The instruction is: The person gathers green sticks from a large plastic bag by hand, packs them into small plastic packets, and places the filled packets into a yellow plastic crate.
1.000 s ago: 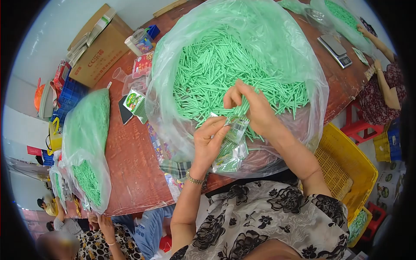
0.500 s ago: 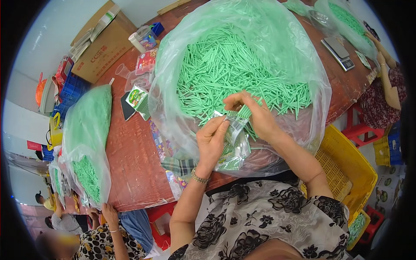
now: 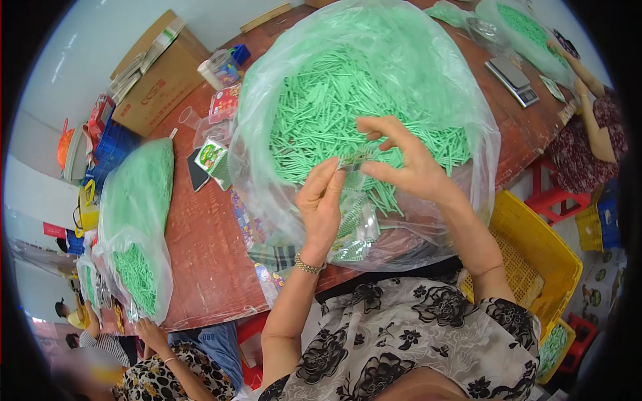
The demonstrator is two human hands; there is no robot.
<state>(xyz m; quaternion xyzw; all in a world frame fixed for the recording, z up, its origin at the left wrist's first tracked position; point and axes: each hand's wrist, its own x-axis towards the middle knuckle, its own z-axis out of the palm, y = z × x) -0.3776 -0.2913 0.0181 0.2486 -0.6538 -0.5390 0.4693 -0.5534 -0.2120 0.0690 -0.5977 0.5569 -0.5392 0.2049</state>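
A big clear plastic bag (image 3: 257, 127) lies in front of me, spread around a heap of thin green sticks (image 3: 328, 100). My left hand (image 3: 319, 204) is closed, pinching the edge of a small clear packet with printed green marks (image 3: 354, 160) above the front of the heap. Just right of that packet is my right hand (image 3: 411, 164), its thumb and fingers apart, with no stick visible between them. Below the hands, more printed clear packets (image 3: 358, 234) lie on the bag's front edge. How full the held packet is, I cannot tell.
Another bag of green sticks (image 3: 137, 207) lies to the left on the red table (image 3: 200, 267), beside a co-worker's hands (image 3: 152, 334). A scale (image 3: 511, 80) stands at the right, near another co-worker's arm (image 3: 595, 123). A yellow crate (image 3: 568, 267) sits right of my body.
My right hand has spread its fingers and moved slightly up and right; the green sticks it held at the packet no longer show in it. The left hand has shifted slightly up with the packet.
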